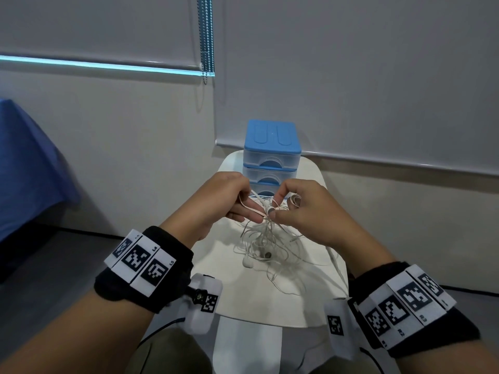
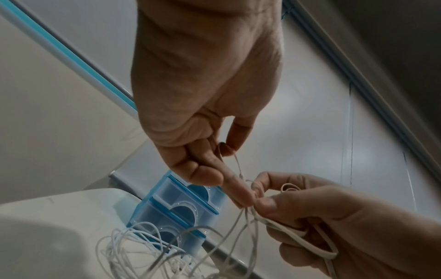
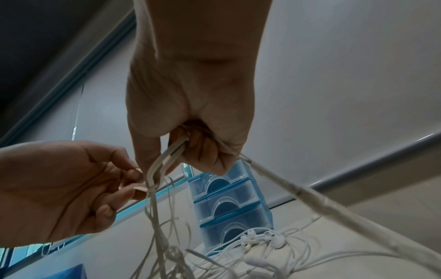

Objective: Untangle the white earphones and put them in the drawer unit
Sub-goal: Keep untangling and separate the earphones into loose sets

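A tangle of white earphones (image 1: 266,245) lies on the small white table (image 1: 232,292), with strands lifted up into both hands. My left hand (image 1: 244,205) pinches a flat cable loop above the pile; in the left wrist view the left hand (image 2: 229,169) holds a strand between thumb and fingers. My right hand (image 1: 280,209) grips cable loops and pinches at the knot; in the right wrist view the right hand (image 3: 188,151) holds a flat loop. The blue drawer unit (image 1: 271,155) stands behind the hands, its three clear drawers (image 3: 226,203) pushed in. Earbuds (image 3: 274,240) rest on the table.
A white wall and a roller blind with a bead chain (image 1: 206,39) stand behind the table. A blue-covered surface (image 1: 24,168) sits at the left. One long cable (image 3: 334,207) runs taut from my right hand off to the lower right.
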The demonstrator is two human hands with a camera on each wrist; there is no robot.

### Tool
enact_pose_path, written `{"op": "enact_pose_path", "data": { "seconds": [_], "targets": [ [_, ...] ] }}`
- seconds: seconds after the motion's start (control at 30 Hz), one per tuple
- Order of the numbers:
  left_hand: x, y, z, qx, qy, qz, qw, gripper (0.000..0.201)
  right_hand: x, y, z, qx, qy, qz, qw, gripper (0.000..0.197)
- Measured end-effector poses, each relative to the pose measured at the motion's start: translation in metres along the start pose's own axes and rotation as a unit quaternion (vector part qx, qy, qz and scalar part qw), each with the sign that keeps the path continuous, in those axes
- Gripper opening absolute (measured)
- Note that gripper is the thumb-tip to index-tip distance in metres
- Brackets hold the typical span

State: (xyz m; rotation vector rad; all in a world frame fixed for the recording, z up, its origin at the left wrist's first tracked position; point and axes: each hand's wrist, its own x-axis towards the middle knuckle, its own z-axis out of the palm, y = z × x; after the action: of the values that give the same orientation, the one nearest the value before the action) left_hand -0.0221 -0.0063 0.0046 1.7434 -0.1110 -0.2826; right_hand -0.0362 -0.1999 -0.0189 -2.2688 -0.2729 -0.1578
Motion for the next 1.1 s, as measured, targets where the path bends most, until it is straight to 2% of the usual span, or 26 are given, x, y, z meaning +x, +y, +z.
{"op": "enact_pose_path", "data": {
  "seconds": [0.13,0.37,0.5,0.77,0.97,1.1],
  "targets": [
    [0.003,-0.003,-0.001,-0.02,0.014,-0.017,1.0,0.016,0.0,0.004,0.002,-0.016,0.013,-0.011,1.0,0.023],
    [0.004,-0.002,0.0,-0.032,0.015,-0.009,0.999,0.021,0.0,0.003,0.006,0.003,-0.013,-0.025,1.0,0.013],
    [0.006,-0.003,-0.003,-0.039,0.009,-0.009,0.999,0.019,0.003,0.004,0.005,0.002,-0.013,-0.027,1.0,0.019],
    [0.012,-0.011,-0.006,0.085,0.003,0.046,0.995,0.028,0.004,0.003,0.006,-0.006,-0.006,-0.067,0.998,0.021],
    [0.012,-0.017,-0.002,0.125,0.055,0.048,0.989,0.022,0.003,-0.007,0.003,-0.013,-0.068,-0.074,0.995,0.027],
    [0.01,-0.014,-0.003,0.128,0.066,0.072,0.987,0.025,0.005,-0.009,0.0,0.029,-0.033,-0.054,0.998,0.019]
  ]
}}
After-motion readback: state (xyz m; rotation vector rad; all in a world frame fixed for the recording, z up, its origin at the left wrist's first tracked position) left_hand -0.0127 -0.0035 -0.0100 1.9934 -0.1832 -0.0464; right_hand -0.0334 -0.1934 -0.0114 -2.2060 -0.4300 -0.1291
